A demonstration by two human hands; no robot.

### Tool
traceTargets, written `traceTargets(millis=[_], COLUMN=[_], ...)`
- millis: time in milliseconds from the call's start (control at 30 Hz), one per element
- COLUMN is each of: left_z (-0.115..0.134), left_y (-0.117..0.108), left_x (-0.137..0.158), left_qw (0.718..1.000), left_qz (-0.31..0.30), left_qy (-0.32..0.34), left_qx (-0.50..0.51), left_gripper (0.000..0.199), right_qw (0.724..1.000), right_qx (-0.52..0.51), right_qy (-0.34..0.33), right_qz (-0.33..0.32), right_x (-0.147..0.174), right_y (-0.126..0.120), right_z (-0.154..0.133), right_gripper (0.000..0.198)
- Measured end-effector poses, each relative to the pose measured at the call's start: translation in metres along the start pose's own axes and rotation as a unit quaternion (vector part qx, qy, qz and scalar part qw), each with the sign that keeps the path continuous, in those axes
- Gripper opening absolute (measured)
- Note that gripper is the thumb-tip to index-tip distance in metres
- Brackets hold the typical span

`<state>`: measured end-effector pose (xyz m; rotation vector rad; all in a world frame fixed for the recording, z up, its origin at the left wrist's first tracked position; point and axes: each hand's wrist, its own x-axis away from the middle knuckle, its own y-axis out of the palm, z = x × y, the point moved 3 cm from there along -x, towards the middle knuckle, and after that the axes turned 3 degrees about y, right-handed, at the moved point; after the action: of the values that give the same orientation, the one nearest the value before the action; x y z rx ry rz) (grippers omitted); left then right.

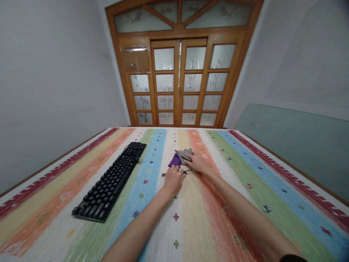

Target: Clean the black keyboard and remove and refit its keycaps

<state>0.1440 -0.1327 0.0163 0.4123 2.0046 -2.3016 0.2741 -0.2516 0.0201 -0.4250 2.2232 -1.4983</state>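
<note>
My left hand (pixel 173 179) rests at the near edge of a purple cloth (pixel 175 161), its fingers curled down and together against it. Its thumb lies beside a thin brush-like tool (pixel 163 175) that runs under the hand. On a crumpled grey cloth (pixel 186 152), possibly a glove, my right hand (pixel 198 162) has its fingers bent over the near right side. The grey cloth lies against the purple one, and the two partly overlap. What is under my fingertips is hidden.
A black keyboard (pixel 111 182) lies slanted on the left, a cable coiled on its far end. The striped tablecloth (pixel 152 218) covers the table. Beyond its far edge stand wooden glass-paned doors (pixel 180 83); a pale green panel (pixel 294 134) is at the right.
</note>
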Motion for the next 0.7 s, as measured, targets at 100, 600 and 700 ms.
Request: traceTargets(millis=[100, 600, 700], left_z=[-0.031, -0.144, -0.142], left_y=[-0.007, -0.023, -0.020], left_x=[0.012, 0.012, 0.004], left_qw=[0.999, 0.993, 0.995], left_qz=[0.005, 0.007, 0.015], left_qy=[-0.037, -0.118, -0.095], left_qx=[-0.011, -0.001, 0.016], left_gripper=[0.030, 0.045, 0.045], right_qw=[1.000, 0.980, 0.979], right_qx=[-0.025, -0.192, -0.200], right_qy=[0.000, -0.042, -0.039], right_qz=[0.000, 0.002, 0.017], right_x=[-0.016, -0.055, -0.036], right_y=[0.012, 0.045, 0.031], right_z=[-0.028, -0.095, -0.061], right_gripper=[0.052, 0.052, 0.045])
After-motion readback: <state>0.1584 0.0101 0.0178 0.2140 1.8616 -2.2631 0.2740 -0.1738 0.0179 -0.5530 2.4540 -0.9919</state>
